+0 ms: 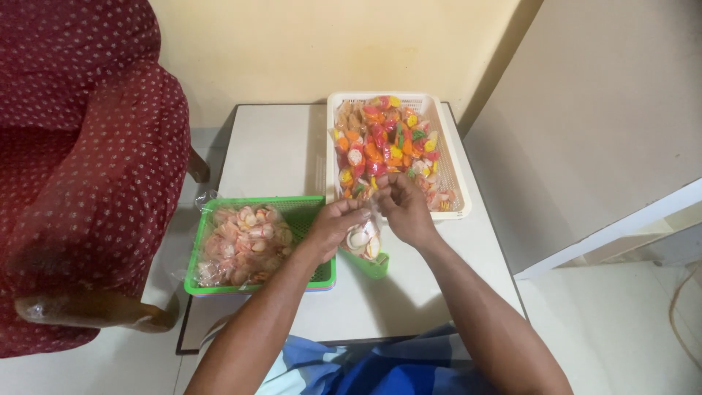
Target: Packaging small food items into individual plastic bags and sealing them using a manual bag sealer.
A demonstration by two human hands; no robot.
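Your left hand [338,222] and right hand [404,210] pinch the top of a small clear packet of sweets [363,240] above the table's [278,150] middle, between the green basket [307,212] and the white basket [452,172] at its far edge.

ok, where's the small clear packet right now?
Head view, centre: the small clear packet hangs between the left hand and right hand, just right of the green basket, below the white basket.
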